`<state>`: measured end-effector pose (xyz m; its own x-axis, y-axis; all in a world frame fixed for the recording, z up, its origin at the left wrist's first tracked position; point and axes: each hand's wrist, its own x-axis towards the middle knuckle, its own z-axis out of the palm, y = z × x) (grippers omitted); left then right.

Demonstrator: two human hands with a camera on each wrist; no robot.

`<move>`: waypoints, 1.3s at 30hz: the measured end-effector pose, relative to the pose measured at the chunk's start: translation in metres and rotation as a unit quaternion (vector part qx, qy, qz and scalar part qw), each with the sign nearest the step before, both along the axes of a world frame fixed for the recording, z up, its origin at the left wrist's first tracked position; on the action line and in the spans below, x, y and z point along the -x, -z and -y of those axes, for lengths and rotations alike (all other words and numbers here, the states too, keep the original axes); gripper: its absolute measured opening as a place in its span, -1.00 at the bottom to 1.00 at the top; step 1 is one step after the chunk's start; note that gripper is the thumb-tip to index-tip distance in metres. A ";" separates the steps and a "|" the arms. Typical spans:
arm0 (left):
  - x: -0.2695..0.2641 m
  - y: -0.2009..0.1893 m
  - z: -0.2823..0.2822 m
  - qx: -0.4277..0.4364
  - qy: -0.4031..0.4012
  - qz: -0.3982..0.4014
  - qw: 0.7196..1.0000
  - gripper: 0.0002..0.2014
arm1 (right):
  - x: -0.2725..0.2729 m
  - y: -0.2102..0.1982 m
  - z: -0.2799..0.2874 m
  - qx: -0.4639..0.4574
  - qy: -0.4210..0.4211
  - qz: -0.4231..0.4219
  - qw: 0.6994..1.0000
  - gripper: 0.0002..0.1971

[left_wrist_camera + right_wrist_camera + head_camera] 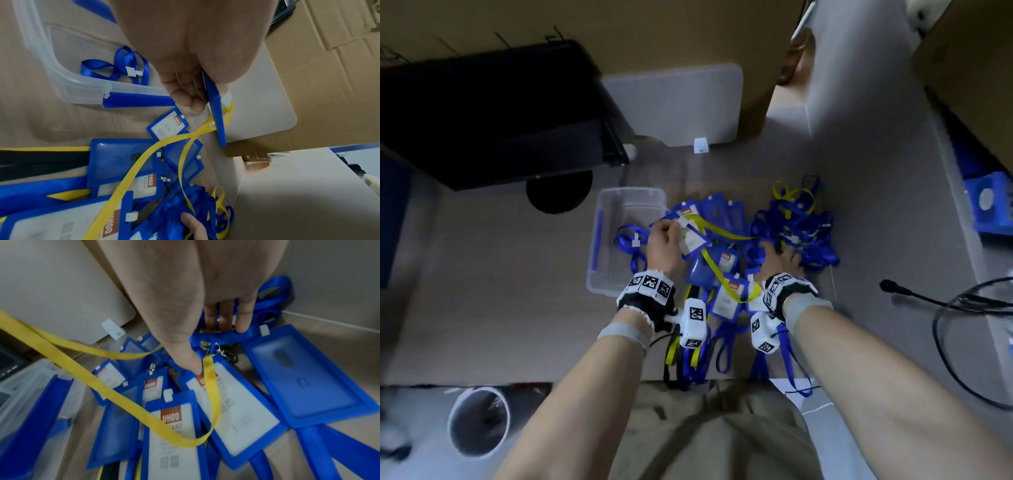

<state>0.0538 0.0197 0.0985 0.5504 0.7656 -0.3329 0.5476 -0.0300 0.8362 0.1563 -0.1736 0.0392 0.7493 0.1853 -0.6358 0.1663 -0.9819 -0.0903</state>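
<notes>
My left hand [664, 240] grips a blue badge holder [693, 241] with a white card, lifted above the table next to a clear plastic box [602, 274]. In the left wrist view the holder [218, 120] shows edge-on beside my curled fingers [189, 95]. A yellow lanyard [722, 233] hangs from it and loops over a heap of blue badge holders [726, 294]. My right hand [779, 257] reaches with straight fingers [242, 318] onto a tangle of blue lanyards [804, 236]. Its thumb [191, 360] touches a badge holder [232, 410] by the yellow strap [102, 386].
One blue lanyard [630, 240] lies in the clear box. The box's lid [678, 102] leans against cardboard at the back. A black device [500, 113] sits back left, a black cable [962, 308] at right, a blue crate [989, 205] far right, and a white round bin [479, 421] below left.
</notes>
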 end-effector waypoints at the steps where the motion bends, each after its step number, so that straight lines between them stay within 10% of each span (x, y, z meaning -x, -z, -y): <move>1: -0.001 0.003 0.000 -0.002 -0.006 -0.001 1.000 -0.83 | 0.000 0.003 -0.002 0.002 0.003 0.012 1.000 -0.19; 5: -0.005 0.008 0.000 -0.012 -0.020 -0.002 1.000 -0.88 | -0.002 0.017 -0.008 -0.022 0.041 0.055 0.997 -0.15; 12: -0.022 0.003 0.007 -0.027 -0.009 -0.021 0.999 -0.79 | -0.037 0.009 -0.002 -0.097 0.091 0.057 0.989 -0.75; 22: -0.077 -0.030 0.041 -0.007 -0.014 -0.033 0.999 -0.73 | -0.045 -0.056 0.032 -0.305 0.185 -0.041 0.933 -0.58; 33: -0.069 -0.044 0.030 0.003 -0.127 -0.138 0.982 -0.61 | -0.039 -0.125 0.035 -0.339 0.350 0.290 0.823 -0.75; 36: -0.066 -0.044 0.026 0.006 -0.127 -0.111 0.986 -0.65 | -0.035 -0.108 0.027 -0.312 0.341 0.287 0.839 -0.46; 39: -0.064 -0.043 0.024 0.017 -0.111 -0.072 0.991 -0.67 | -0.030 -0.089 0.024 -0.207 0.281 0.196 0.916 -0.28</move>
